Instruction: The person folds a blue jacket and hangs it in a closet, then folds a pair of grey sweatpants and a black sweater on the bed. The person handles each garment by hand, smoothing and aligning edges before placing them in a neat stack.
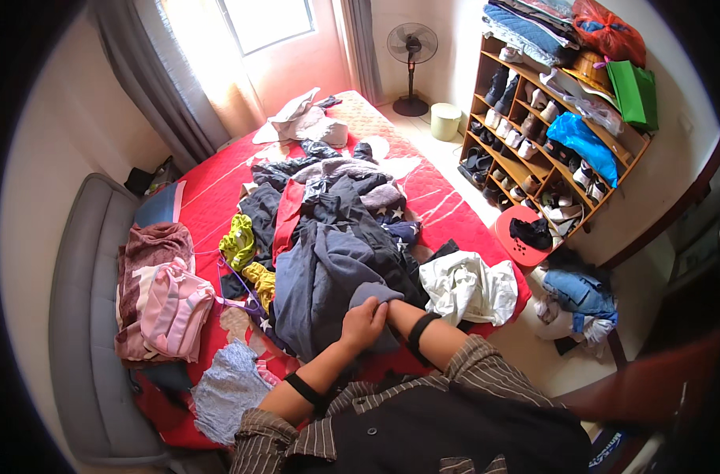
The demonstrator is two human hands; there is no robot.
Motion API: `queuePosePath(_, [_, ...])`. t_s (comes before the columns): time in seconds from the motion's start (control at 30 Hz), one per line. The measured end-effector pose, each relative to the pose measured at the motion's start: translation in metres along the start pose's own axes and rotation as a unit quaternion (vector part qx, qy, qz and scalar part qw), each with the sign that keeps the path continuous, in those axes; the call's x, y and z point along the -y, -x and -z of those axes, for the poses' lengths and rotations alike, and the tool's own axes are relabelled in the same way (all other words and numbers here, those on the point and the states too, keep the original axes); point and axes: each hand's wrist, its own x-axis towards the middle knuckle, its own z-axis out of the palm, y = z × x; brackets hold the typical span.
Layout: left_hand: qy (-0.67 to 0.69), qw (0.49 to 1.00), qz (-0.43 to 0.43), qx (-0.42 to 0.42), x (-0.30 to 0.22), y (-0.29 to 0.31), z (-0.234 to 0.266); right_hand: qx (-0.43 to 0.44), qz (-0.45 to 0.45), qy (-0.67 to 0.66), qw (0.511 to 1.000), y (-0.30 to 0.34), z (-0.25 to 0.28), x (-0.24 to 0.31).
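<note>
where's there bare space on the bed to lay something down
The barest part of the red bedspread is the strip between the clothes pile and the edge facing the shoe rack, beyond the white garment. A smaller patch lies between the pile and the brown blanket. The middle is crowded, including around the left hand.

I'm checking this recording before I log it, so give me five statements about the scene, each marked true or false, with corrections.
1. The left hand grips the blue-grey garment. True.
2. The right hand is in plain view. False: the garment's cloth hides it.
3. A pink bag lies right of the clothes pile. False: the pink bag lies left of the clothes pile.
4. The fan stands near a pale bin. True.
5. The bed cover is green. False: the bed cover is mostly red.
</note>
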Motion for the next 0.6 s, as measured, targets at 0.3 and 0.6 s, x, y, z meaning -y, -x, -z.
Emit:
queuePosePath(0.3, [-0.051,0.997,0.033,0.039,0.007,0.002,0.013,-0.008,0.062,0.045,0.997,-0.018,-0.017,0.019])
queuePosePath(0.6, [-0.133,0.979,0.124,0.089,0.009,-0.007,0.014,-0.014,0.093,0.182,0.979,-0.034,-0.028,0.058])
